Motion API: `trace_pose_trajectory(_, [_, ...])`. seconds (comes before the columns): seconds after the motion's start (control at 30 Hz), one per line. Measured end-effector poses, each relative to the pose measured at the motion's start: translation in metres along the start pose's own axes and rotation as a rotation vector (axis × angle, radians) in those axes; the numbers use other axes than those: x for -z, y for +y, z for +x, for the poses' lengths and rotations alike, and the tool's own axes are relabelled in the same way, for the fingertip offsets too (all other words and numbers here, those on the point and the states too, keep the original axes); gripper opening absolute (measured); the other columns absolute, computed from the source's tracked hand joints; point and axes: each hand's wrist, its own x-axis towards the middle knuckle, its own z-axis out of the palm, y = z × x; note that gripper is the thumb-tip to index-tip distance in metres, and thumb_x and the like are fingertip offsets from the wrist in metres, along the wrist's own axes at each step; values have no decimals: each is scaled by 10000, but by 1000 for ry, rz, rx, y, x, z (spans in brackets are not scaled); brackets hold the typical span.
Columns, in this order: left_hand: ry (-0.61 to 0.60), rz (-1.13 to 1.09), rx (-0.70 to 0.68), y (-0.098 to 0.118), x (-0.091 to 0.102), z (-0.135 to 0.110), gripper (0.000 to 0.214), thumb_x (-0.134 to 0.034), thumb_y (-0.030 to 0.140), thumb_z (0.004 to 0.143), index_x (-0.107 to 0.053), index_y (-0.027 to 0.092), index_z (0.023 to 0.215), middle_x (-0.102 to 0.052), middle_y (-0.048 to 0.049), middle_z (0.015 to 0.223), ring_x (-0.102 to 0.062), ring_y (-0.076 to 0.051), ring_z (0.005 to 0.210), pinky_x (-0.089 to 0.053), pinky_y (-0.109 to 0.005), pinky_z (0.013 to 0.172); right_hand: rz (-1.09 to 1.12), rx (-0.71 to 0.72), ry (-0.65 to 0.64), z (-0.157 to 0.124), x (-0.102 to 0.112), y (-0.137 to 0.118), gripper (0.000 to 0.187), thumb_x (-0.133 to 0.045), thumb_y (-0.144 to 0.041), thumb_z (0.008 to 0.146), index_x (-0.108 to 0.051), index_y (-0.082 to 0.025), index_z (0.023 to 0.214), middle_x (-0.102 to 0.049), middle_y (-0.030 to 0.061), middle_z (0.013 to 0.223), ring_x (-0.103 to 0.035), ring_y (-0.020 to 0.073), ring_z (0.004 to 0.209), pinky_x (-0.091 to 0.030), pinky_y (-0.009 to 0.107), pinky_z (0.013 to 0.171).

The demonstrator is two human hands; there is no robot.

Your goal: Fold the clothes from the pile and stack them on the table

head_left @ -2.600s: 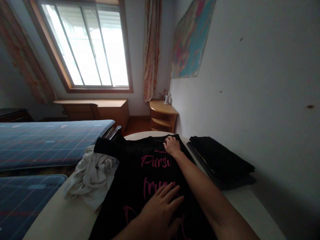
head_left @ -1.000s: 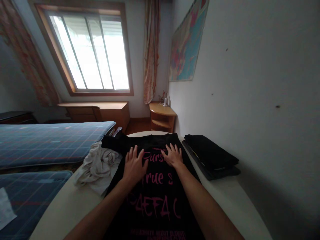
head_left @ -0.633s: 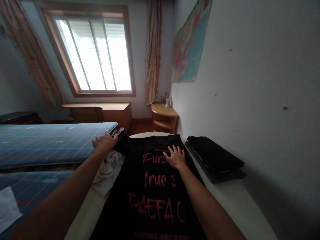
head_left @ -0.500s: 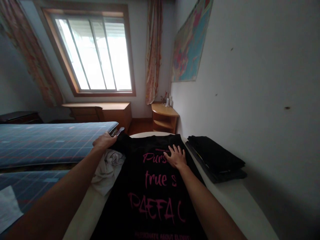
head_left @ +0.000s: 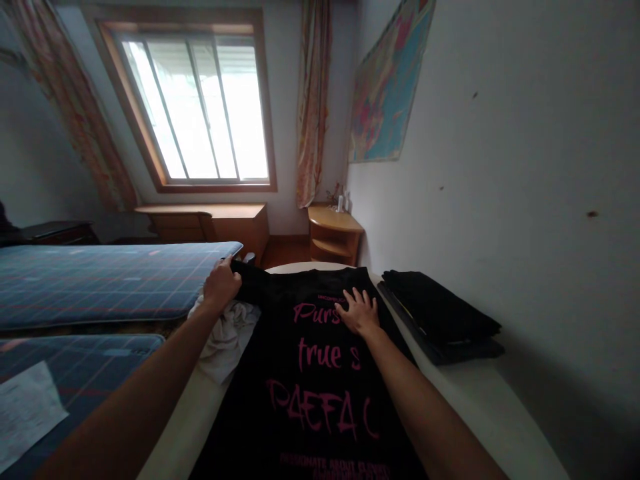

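A black T-shirt (head_left: 310,373) with pink lettering lies spread over the pale table, its neck end away from me. At its far left, my left hand (head_left: 223,283) is closed on the sleeve, which is drawn out to the side. My right hand (head_left: 360,312) rests flat on the upper right of the shirt, fingers spread, covering part of the print. Beside the shirt on the left is a crumpled white cloth (head_left: 227,340), partly hidden by my left forearm. A stack of folded dark clothes (head_left: 440,313) sits to the right.
The pale table (head_left: 480,400) reaches close to the right wall. Blue plaid mattresses (head_left: 100,280) stand at the left, with a sheet of paper (head_left: 33,413) on the lower one. A corner shelf (head_left: 333,220) and a desk (head_left: 235,213) are beyond.
My left hand has pulled the sleeve outward, and the sleeve now looks straighter. The right hand stays flat on the shirt. The whole view has shifted slightly.
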Motion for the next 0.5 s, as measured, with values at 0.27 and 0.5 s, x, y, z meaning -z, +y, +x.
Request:
trace_pose_trajectory(0.27, [-100,-30,-40,-5,-6,11,651,-542,192,802,-430,34,1423,-483,-189,1452,-447,-271,1369,-342,-334,1152,216,419,68,-21,10,-89,551,-354,-456,1008,-430,-204,1492,-345,64,1595,-251,228,1478,-141,445,1203])
trace_pose_trajectory(0.5, [-116,-18,-246,9,-10,-2,750,-498,51,754,-382,100,1493,-426,-152,1505,-488,-282,1340,-380,-349,1139,398,675,-189,-66,-25,-176,770,-378,-617,964,-288,-133,1556,-224,146,1628,-129,336,1508,-77,583,1195])
